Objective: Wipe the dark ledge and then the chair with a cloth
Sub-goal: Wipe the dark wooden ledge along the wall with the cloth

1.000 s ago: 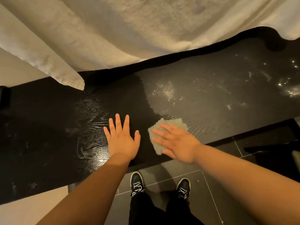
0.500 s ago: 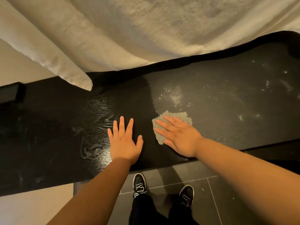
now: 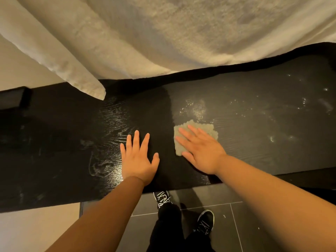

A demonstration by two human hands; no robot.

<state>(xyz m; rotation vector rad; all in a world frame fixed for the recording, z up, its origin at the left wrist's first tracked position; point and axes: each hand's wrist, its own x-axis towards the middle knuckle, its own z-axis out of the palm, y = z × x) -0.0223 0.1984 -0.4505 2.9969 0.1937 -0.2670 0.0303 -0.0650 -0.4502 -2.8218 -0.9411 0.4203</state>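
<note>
Black wood ledge [image 3: 254,128], streaked with dust: the right hand [image 3: 201,151], flat on the grey cloth [image 3: 196,131], has barely slid it, left hand [image 3: 138,159] splayed empty beside, so wiping continues; no chair visible.

Both arms reach forward, left hand [image 3: 139,161] flat, right hand [image 3: 201,150] flat with fingers [image 3: 183,132] spread.

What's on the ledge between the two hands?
Nothing: in the head view only bare dark ledge separates the left hand from the right hand pressing the cloth.
</note>
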